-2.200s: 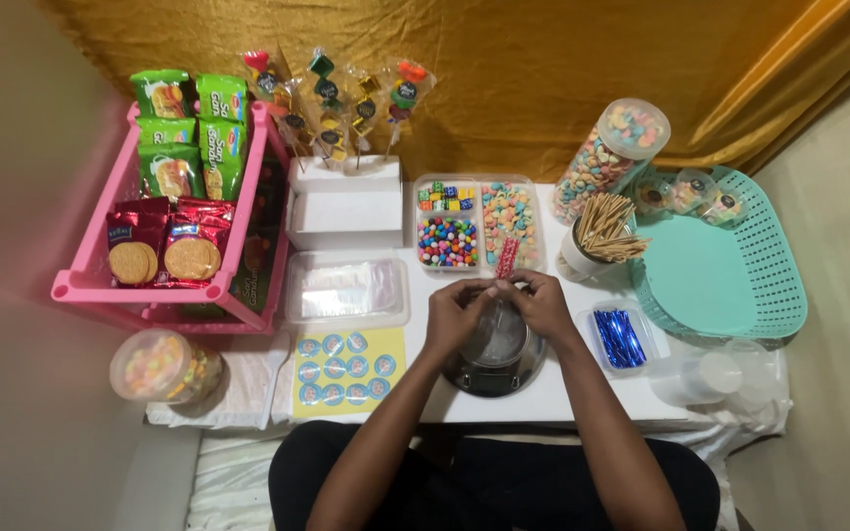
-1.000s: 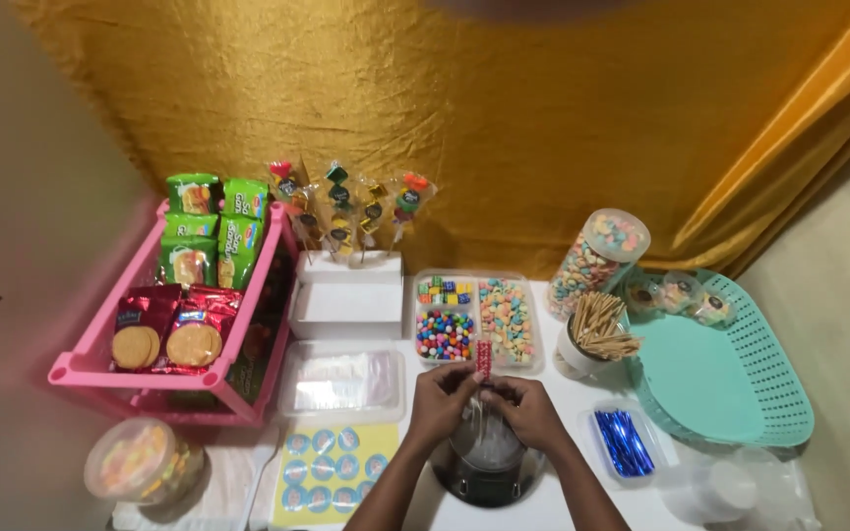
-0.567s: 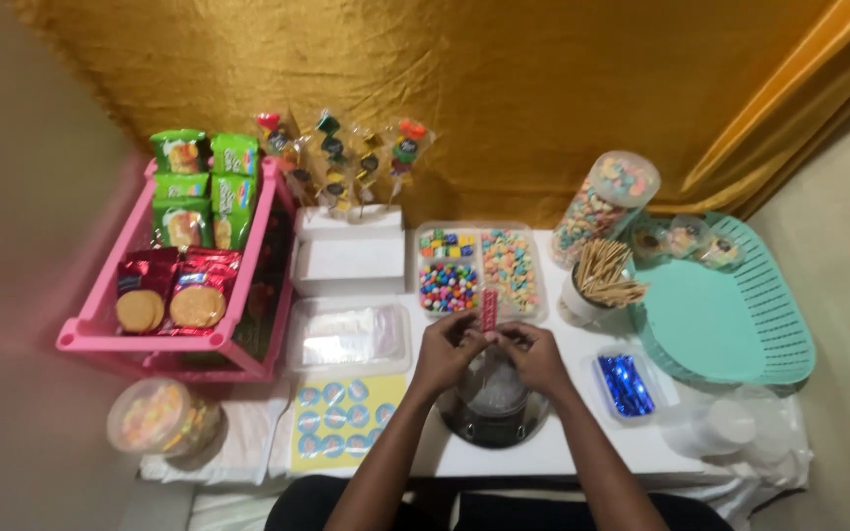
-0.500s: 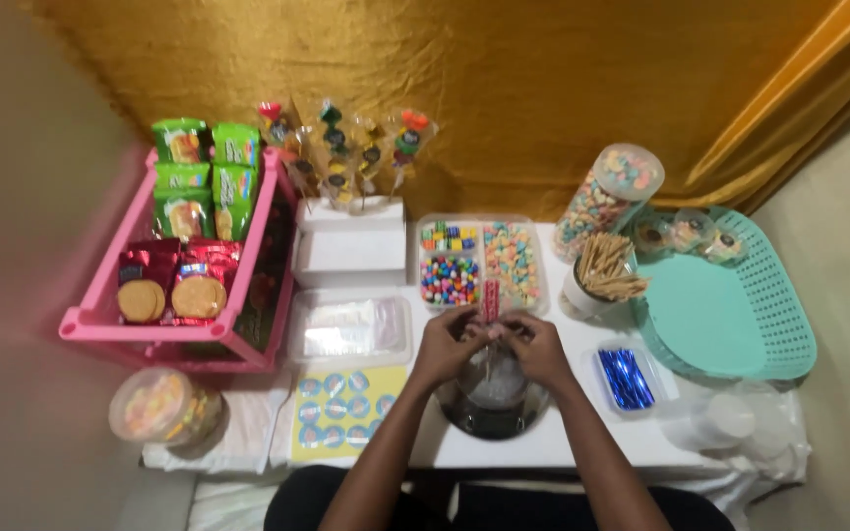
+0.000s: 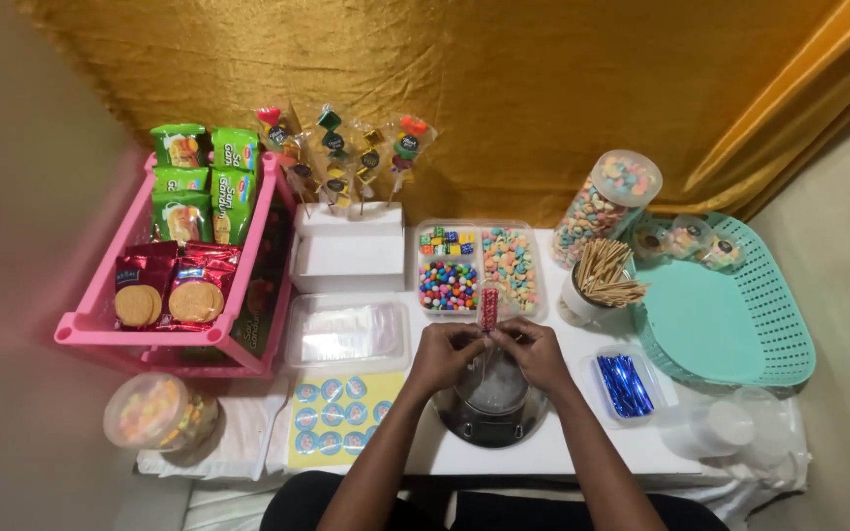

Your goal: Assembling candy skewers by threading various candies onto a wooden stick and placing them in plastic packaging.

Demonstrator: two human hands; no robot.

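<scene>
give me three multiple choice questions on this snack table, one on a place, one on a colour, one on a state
1. Where does the pink rack stand?
A. left end of the table
B. right end
C. on the floor

2. What colour is the basket tray?
A. red
B. teal
C. black

3. What are the hands doing?
A. resting flat on the table
B. both pinching a small red-filled packet
C. lifting the jar

Answers:
1 A, it stands far left beside the white box.
2 B, its mesh rim is teal.
3 B, the left hand and right hand meet at the packet above the metal bowl.
</scene>
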